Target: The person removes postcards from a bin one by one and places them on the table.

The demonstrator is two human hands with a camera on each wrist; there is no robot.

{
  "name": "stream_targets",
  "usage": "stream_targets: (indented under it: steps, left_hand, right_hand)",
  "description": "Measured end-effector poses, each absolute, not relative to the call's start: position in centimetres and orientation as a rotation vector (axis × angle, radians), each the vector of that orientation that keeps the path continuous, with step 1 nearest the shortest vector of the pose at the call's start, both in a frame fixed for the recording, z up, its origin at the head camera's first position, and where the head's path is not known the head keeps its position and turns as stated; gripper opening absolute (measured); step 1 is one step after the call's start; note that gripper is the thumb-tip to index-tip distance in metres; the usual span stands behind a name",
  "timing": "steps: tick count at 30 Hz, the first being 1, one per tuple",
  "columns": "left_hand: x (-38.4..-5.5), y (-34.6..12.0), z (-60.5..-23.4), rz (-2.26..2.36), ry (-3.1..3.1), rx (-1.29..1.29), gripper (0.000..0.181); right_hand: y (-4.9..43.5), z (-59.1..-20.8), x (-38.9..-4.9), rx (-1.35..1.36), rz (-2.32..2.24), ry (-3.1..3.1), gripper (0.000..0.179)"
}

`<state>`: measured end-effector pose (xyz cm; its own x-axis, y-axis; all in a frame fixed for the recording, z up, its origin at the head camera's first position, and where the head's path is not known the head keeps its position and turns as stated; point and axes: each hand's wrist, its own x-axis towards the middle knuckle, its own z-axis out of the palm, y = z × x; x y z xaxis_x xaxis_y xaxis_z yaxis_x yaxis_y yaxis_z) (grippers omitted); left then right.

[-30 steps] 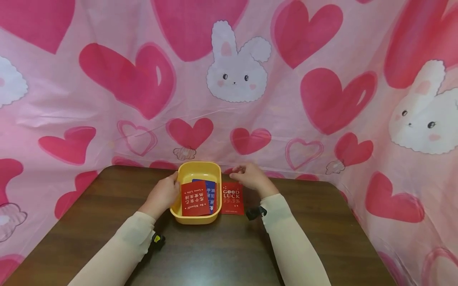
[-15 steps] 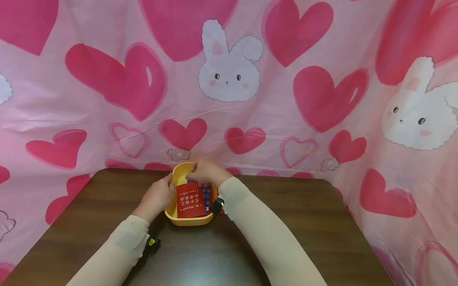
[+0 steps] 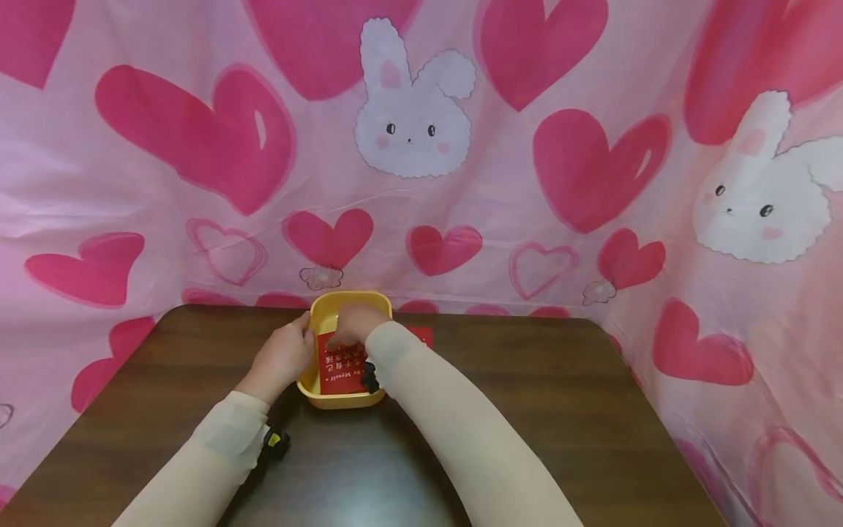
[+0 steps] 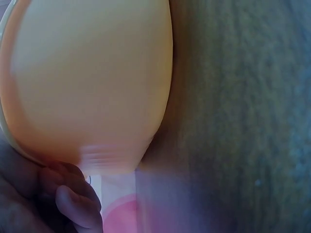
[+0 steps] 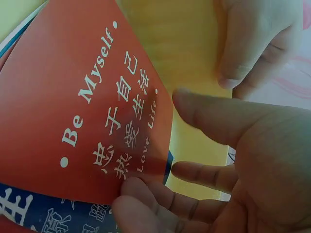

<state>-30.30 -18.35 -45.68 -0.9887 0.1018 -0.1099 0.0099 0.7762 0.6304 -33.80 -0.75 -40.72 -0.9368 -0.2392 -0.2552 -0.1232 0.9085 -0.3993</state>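
Note:
A yellow plastic basket (image 3: pixel 339 402) stands at the far edge of the table. My left hand (image 3: pixel 279 356) grips its left rim, thumb inside; in the left wrist view, curled fingers (image 4: pixel 77 206) meet the outer wall. Inside lies a red card (image 5: pixel 77 97) with white "Be Myself" and "Love Life" lettering, overlapping a blue card (image 5: pixel 58 213). My right hand (image 3: pixel 358 323) reaches into the basket over the red card's far end. Its thumb and fingers (image 5: pixel 199 174) spread around that edge without a visible pinch. The right forearm hides part of the basket.
Another red card (image 3: pixel 421 335) lies on the table right of the basket, mostly covered by the right sleeve. The dark wooden table (image 3: pixel 540 410) ends at a pink curtain (image 3: pixel 500 190) with hearts and rabbits, close behind the basket.
My right hand has moved left from above the "Good Luck" card on the table into the basket, over the red card. The left hand keeps its grip on the rim.

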Motion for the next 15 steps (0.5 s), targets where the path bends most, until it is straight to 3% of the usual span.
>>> stream_targets:
  steps: [5, 11, 15]
  left_hand:
    - [-30.6, -18.6, -45.3, 1.007, 2.818, 0.085, 0.069]
    - [-31.0, -18.6, -45.6, 0.989, 2.841, 0.079, 0.068]
    - [-30.8, -18.5, -45.8, 0.994, 2.842, 0.069, 0.067]
  right_hand:
    - [-1.1, -40.3, -33.6, -0.274, -0.462, 2.819, 0.076]
    - [-1.4, -39.5, -33.7, -0.195, -0.436, 2.748, 0.044]
    - [-1.6, -39.9, -34.3, -0.234, -0.319, 2.738, 0.035]
